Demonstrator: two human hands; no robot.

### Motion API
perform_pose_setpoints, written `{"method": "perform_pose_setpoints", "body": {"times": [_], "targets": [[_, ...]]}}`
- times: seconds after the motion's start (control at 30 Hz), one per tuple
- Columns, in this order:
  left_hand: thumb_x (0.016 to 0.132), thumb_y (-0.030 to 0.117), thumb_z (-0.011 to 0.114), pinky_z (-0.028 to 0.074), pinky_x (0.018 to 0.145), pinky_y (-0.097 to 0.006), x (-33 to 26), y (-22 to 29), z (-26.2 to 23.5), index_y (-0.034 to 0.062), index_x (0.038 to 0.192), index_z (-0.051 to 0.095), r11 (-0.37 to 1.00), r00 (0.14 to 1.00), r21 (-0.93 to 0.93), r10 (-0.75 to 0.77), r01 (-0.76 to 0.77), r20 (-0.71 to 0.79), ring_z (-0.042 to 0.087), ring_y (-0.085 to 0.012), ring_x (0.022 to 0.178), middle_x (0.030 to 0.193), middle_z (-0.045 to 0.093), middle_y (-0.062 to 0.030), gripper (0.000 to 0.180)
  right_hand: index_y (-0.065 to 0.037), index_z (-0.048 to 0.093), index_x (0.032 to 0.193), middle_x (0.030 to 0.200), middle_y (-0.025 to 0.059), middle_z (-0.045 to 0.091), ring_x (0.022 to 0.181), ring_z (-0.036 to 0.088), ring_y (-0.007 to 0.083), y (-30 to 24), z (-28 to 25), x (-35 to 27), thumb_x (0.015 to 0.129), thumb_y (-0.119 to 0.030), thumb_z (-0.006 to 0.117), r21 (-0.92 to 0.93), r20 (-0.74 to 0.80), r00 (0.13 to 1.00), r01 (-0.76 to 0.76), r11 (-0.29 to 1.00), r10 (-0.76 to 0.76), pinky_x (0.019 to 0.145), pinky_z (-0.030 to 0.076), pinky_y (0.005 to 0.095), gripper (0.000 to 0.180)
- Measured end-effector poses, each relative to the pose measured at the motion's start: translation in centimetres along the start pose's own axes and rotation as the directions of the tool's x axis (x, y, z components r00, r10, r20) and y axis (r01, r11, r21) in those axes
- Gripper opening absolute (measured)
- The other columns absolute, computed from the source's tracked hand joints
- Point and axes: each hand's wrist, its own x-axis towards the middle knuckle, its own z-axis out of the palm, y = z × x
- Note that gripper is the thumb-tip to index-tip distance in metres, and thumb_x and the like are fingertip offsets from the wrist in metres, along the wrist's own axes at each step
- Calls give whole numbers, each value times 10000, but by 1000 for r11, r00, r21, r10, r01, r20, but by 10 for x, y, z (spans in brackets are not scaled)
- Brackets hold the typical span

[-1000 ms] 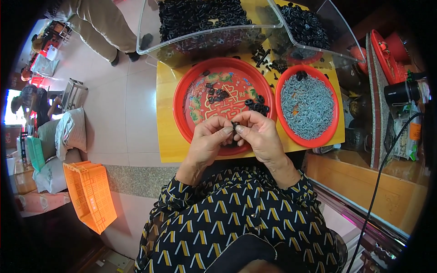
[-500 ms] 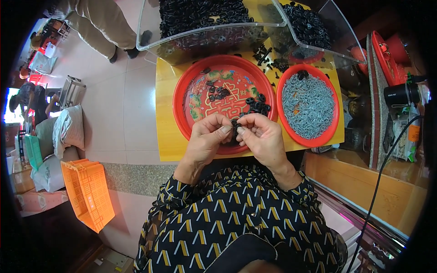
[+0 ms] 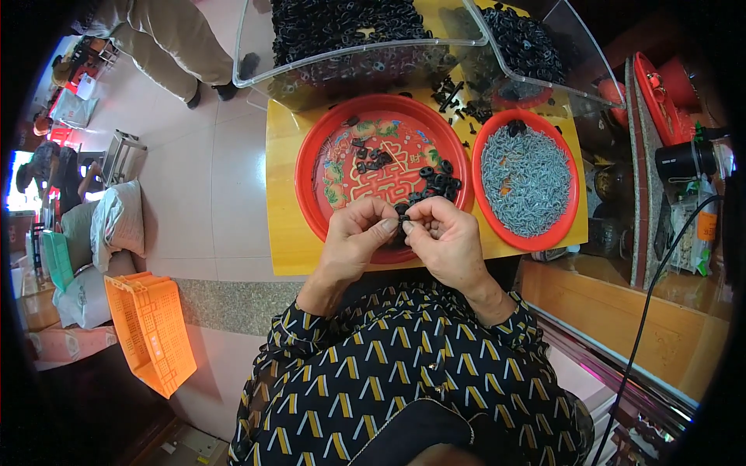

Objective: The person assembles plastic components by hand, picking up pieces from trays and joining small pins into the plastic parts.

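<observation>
the yellow table (image 3: 284,225) carries all work items and stands over a pale tiled floor (image 3: 210,179). at its far edge sit 2 clear plastic bins: the left bin (image 3: 256,46) and the right bin (image 3: 575,54), each filled with small black parts. below them, 2 round red trays lie side by side, close together. the large patterned tray (image 3: 318,155) holds scattered black rings (image 3: 437,180), mostly toward its right side. the smaller tray (image 3: 571,182) holds a heap of grey metal clips (image 3: 528,182). an orange crate (image 3: 151,326) stands on the floor at lower left, well apart from the table. both hands meet over the near rim of the patterned tray. the left hand (image 3: 353,241) is curled, thumb and forefinger pinched together toward the right hand. the right hand (image 3: 447,245) is curled, its fingertips closed on a small black ring (image 3: 406,223) held between the 2 hands; whether the left fingertips also touch it cannot be told.
</observation>
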Motion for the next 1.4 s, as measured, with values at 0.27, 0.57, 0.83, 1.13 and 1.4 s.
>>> {"method": "perform_pose_setpoints", "body": {"times": [0.27, 0.57, 0.83, 1.13, 1.4], "targets": [[800, 45, 551, 352, 555, -195, 0, 7, -1, -5, 759, 531, 931, 998, 361, 58, -62, 23, 419, -47, 631, 681, 487, 25, 68, 19, 538, 792, 668, 34, 556, 592, 524, 48, 3, -2, -2, 722, 25, 588, -73, 4, 999, 36, 997, -36, 507, 435, 201, 87], [794, 13, 546, 361, 540, -194, 0, 6, 4, -9, 754, 528, 901, 997, 431, 66, -45, -33, 434, -47, 629, 650, 497, 20, 49, 23, 538, 824, 713, 32, 564, 602, 559, 68, 1, -2, 1, 773, 23, 553, 114, 51, 997, -58, 992, 52, 515, 474, 191, 53], [819, 14, 530, 463, 673, -220, -1, 8, 12, -17, 997, 505, 998, 1000, 66, 22, -21, -20, 552, -96, 748, 834, 582, -46, 182, 29, 530, 853, 727, 62, 574, 608, 572, 89, -1, -10, 5, 788, 22, 541, 233, 48, 996, -84, 969, 74, 522, 484, 192, 66], [813, 43, 553, 434, 601, -197, 0, 1, 8, -17, 919, 543, 999, 999, -11, -35, 35, -28, 538, -91, 673, 770, 587, -41, 122, 30, 529, 855, 731, 62, 572, 620, 574, 92, -3, -11, 3, 787, 25, 539, 219, 45, 995, -102, 970, 94, 526, 487, 194, 69], [823, 63, 546, 395, 565, -190, -1, -1, 11, -3, 827, 545, 995, 997, 95, 32, -26, -64, 478, -53, 636, 724, 543, 14, 66, 25, 516, 827, 709, 36, 559, 600, 557, 68, -2, -8, -2, 777, 20, 546, 189, 26, 999, -44, 981, 40, 515, 462, 197, 58]]}}
